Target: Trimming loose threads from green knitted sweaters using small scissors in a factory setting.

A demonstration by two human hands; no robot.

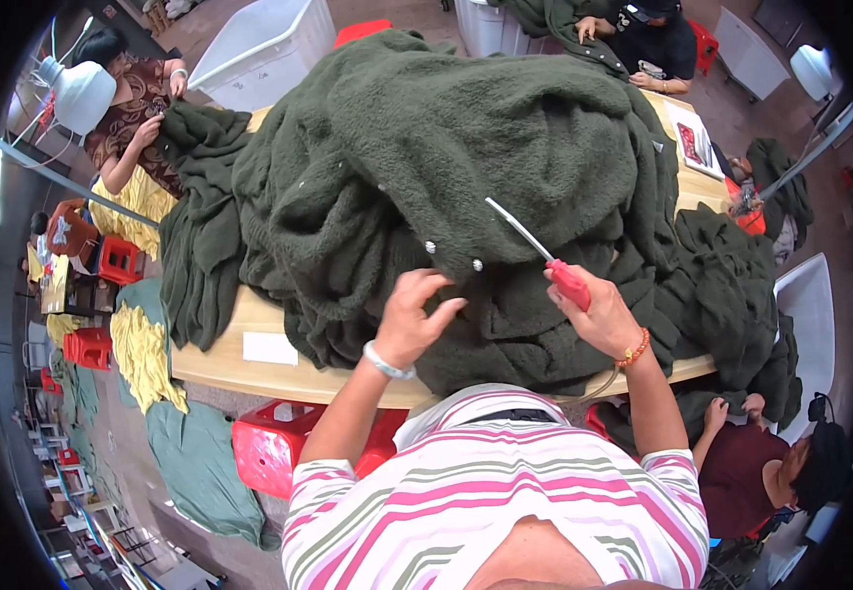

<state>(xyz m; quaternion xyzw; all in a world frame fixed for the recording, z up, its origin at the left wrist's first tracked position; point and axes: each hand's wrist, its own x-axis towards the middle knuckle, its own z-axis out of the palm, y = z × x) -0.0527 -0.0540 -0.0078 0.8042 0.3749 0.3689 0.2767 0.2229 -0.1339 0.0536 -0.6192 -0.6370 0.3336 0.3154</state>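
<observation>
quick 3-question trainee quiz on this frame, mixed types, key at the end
1. True or false: the right hand holds red-handled scissors.
2. The left hand touches: A) white bin B) dark green fleece garment C) yellow cloth.
3. Fill in: the fleece pile lies on a ____ table.

Key: 1 true. 2 B. 3 wooden.

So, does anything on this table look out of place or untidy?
Yes. Dark green fleece garments are heaped loosely and spill over the wooden table's left and right edges. Yellow cloth and more green cloth lie on the floor.
</observation>
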